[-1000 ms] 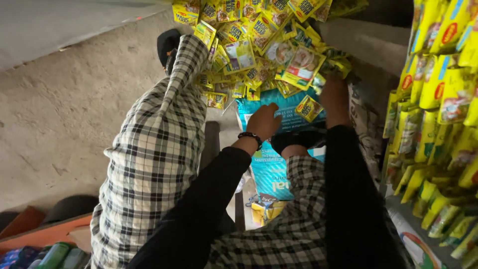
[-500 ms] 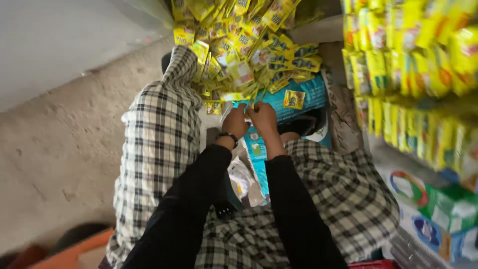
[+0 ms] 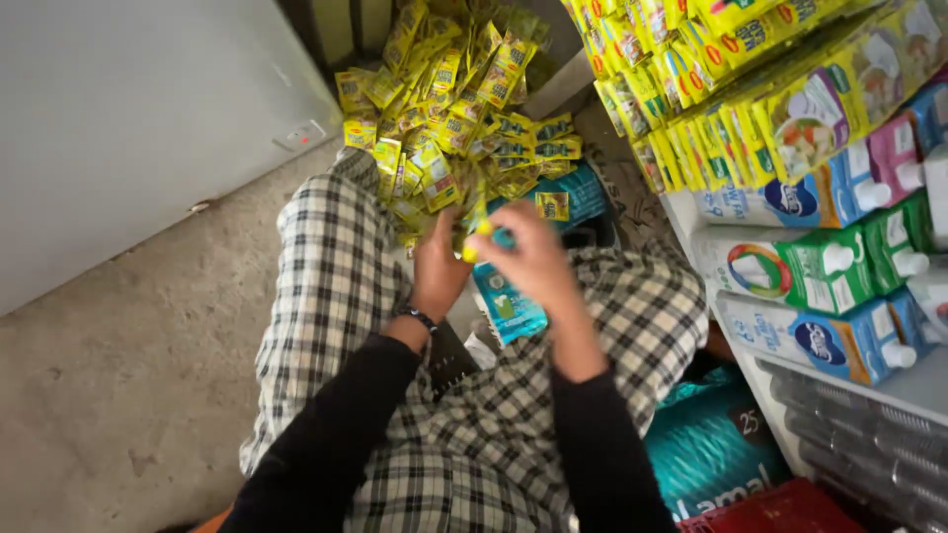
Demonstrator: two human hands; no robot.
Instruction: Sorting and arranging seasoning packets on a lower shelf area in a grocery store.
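bare grey concrete floor (image 3: 109, 395) — a white cabinet (image 3: 128, 118) left, stocked shop shelves (image 3: 849, 395) right.

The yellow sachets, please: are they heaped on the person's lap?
No, the yellow sachets lie heaped on the floor beyond the knees, ahead of both hands.

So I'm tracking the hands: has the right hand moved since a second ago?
Yes. The right hand left the yellow sachet pile, coming toward the lap beside the left hand.

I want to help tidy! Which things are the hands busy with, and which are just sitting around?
Busy with:
left hand and right hand, together on a small yellow sachet
pile of yellow sachets

Sitting around:
teal packet
drink cartons on the shelf
hanging yellow packets
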